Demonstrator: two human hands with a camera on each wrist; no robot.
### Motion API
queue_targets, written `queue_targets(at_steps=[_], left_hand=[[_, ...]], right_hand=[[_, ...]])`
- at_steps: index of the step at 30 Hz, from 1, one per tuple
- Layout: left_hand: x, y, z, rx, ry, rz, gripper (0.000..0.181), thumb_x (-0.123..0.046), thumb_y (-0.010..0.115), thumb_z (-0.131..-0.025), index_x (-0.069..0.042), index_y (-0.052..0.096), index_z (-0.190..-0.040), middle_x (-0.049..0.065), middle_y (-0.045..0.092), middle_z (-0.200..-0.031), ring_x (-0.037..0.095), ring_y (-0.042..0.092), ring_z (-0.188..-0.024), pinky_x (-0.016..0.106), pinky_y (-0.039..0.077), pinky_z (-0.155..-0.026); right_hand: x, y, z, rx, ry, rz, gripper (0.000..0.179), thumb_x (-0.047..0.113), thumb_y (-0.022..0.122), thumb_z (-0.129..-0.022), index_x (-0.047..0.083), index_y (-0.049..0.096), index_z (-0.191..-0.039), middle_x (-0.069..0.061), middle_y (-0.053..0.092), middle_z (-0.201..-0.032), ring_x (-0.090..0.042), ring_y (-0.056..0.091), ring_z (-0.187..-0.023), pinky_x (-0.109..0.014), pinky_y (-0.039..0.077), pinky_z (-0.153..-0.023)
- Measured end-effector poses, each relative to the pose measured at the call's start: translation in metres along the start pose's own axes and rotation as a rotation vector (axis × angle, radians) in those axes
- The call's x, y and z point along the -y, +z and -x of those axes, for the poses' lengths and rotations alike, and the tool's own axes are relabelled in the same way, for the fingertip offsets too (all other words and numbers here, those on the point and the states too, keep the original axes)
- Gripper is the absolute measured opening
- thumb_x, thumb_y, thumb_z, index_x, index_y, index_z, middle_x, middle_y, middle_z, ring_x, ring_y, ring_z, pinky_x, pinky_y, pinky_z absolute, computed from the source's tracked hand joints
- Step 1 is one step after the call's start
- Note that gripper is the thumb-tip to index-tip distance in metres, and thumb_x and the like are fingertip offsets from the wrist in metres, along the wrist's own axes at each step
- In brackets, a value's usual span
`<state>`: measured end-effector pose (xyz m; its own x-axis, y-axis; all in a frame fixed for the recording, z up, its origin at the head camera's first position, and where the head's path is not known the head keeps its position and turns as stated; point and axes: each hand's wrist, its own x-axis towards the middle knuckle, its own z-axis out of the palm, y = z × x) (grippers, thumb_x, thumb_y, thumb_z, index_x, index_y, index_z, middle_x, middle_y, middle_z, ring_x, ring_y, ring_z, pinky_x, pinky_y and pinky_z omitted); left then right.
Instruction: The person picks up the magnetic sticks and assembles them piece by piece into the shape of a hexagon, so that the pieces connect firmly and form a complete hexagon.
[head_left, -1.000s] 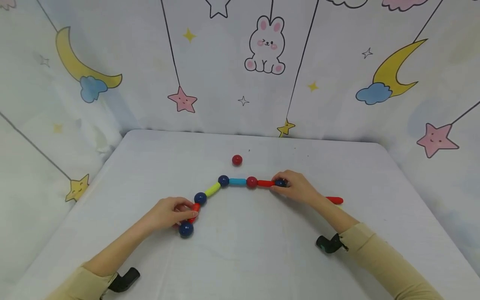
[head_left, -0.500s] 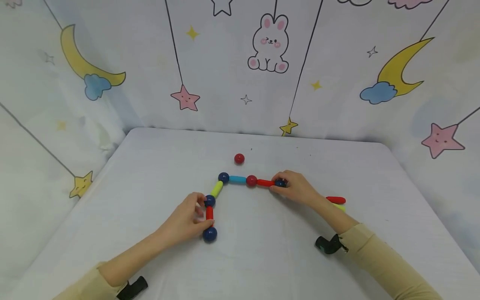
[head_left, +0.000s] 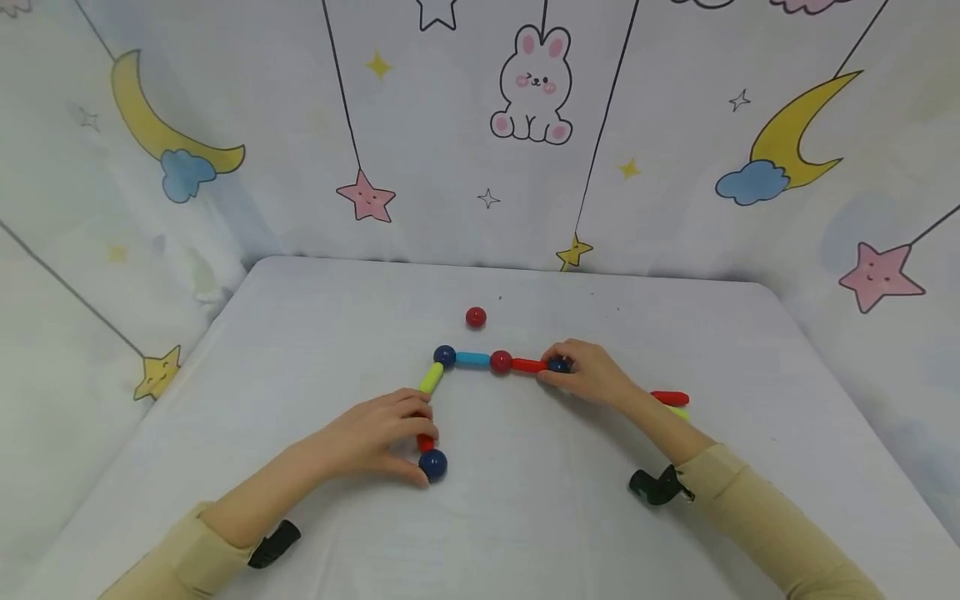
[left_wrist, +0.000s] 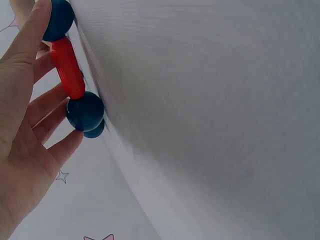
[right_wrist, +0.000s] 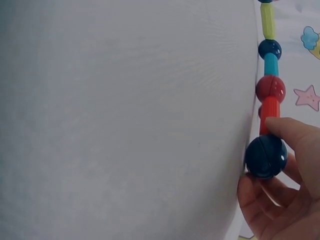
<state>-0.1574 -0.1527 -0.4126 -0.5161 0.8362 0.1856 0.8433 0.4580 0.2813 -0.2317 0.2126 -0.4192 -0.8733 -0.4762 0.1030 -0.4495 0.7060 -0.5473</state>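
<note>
A chain of magnetic building rods and balls lies bent on the white table. My left hand (head_left: 378, 437) holds its near-left end, thumb on the lowest blue ball (head_left: 432, 466) and fingers reaching over the red rod (left_wrist: 68, 67) to the second blue ball (left_wrist: 85, 111), which the hand hides in the head view. A yellow-green rod (head_left: 431, 377) leads up to the corner blue ball (head_left: 445, 357). From there a light blue rod (head_left: 472, 359), a red ball (head_left: 501, 362) and another red rod (head_left: 528, 366) run right. My right hand (head_left: 596, 375) pinches the end blue ball (right_wrist: 266, 156), thumb against that rod.
A loose red ball (head_left: 476, 317) sits behind the chain. Beside the right forearm lie a loose red rod (head_left: 670, 398) and a yellow-green rod (head_left: 679, 412), partly covered by the arm. A patterned curtain (head_left: 450, 167) stands behind the white table (head_left: 525, 517).
My left hand has swung the chain's left part to the right, so it now runs more directly toward me. Its fingers have shifted over the second blue ball. The right hand stays put.
</note>
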Motion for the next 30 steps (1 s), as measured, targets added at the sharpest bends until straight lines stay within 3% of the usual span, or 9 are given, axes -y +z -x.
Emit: queue_targets(at_steps=[7, 14, 30], left_hand=[[-0.01, 0.0, -0.006, -0.053, -0.068, -0.003, 0.046, -0.057, 0.077, -0.075, -0.023, 0.069, -0.105, -0.006, 0.056, -0.108, 0.017, 0.048, -0.115, 0.033, 0.051, -0.085], [-0.015, -0.001, -0.006, -0.003, -0.137, 0.018, 0.042, -0.054, 0.078, -0.076, -0.025, 0.07, -0.106, -0.006, 0.054, -0.112, 0.016, 0.045, -0.119, 0.032, 0.052, -0.082], [-0.018, -0.002, -0.007, 0.029, -0.175, -0.012, 0.034, -0.051, 0.079, -0.075, -0.03, 0.069, -0.101, -0.007, 0.052, -0.111, 0.015, 0.044, -0.117, 0.026, 0.049, -0.071]], right_hand=[[0.0, 0.002, -0.004, -0.011, 0.003, 0.01, 0.02, 0.023, 0.073, -0.088, 0.011, 0.069, -0.104, -0.003, 0.064, -0.096, -0.02, 0.053, -0.084, -0.031, 0.047, -0.069], [0.006, 0.002, -0.007, -0.032, 0.014, 0.01, 0.02, 0.022, 0.073, -0.088, 0.009, 0.069, -0.102, -0.005, 0.064, -0.095, -0.021, 0.053, -0.083, -0.033, 0.046, -0.07], [0.01, 0.005, -0.013, -0.01, 0.115, 0.017, 0.025, 0.027, 0.071, -0.09, 0.011, 0.069, -0.108, -0.007, 0.063, -0.101, -0.023, 0.054, -0.087, -0.032, 0.048, -0.071]])
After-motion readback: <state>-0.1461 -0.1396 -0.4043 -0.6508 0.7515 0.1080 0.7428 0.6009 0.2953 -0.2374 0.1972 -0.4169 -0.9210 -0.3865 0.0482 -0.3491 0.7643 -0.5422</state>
